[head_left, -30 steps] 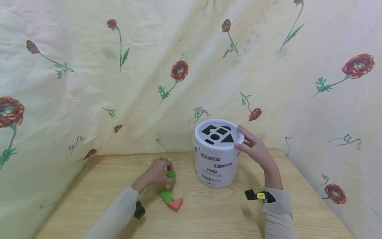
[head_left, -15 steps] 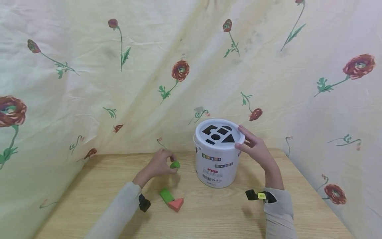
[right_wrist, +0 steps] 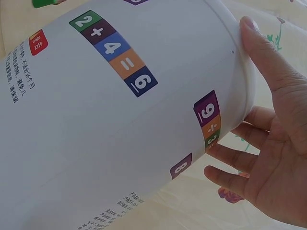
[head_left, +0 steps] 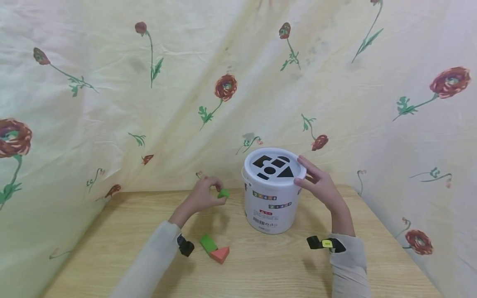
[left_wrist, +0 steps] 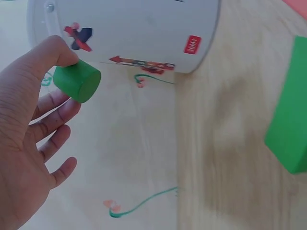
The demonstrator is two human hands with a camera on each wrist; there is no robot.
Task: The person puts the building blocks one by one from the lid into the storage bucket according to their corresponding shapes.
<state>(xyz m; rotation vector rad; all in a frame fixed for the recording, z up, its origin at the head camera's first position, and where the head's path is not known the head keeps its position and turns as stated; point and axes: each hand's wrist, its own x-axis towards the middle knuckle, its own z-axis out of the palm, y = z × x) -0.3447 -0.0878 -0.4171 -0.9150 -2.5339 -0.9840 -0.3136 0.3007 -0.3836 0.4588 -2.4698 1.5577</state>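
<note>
Between thumb and fingers my left hand (head_left: 204, 194) pinches a small green cylindrical block (head_left: 223, 193), held above the table just left of a white bucket (head_left: 270, 209). The left wrist view shows this cylinder (left_wrist: 76, 80) with one round end facing the camera. Dark shaped holes, including a circle and a triangle, pierce the bucket's lid (head_left: 276, 179). My right hand (head_left: 323, 188) grips the bucket's upper right rim, thumb at the front and fingers along the side. In the right wrist view, the bucket wall (right_wrist: 96, 129) carries coloured number prints.
A green rectangular block (head_left: 208, 243) lies on the wooden table (head_left: 275, 269) in front of the left hand. Touching it or very near is a red triangular block (head_left: 220, 255). A flower-patterned cloth (head_left: 179, 103) hangs behind the table and along its sides.
My left hand has lifted the green cylindrical block off the table area and carried it up, away from me and slightly right. The right hand and bucket have stayed in place.
</note>
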